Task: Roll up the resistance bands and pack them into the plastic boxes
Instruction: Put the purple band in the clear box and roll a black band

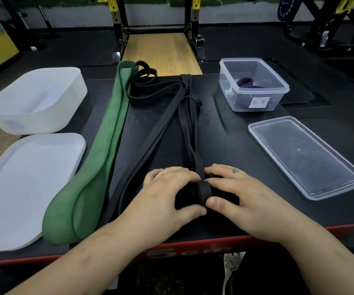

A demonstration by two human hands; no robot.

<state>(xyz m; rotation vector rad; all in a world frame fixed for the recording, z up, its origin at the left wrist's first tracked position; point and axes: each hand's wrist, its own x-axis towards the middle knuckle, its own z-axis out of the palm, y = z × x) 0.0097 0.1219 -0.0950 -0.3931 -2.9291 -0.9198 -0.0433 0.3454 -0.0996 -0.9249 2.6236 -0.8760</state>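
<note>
Black band [203, 190], judged soft, grippy, springy rubber apt to uncoil unless held at the roll's sides, is lying lengthwise mid-table [225, 135], its near end coiled, with left hand [167, 196] and right hand [242, 199] pinching that roll between curled fingers and thumbs, green band [108, 145] lying just left.

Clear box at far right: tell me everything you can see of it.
The clear box is a see-through rectangular plastic tub with a lipped rim, standing upright and lidless on the black table. A rolled purple band lies inside. A white handwritten label sits on its near wall.
</note>
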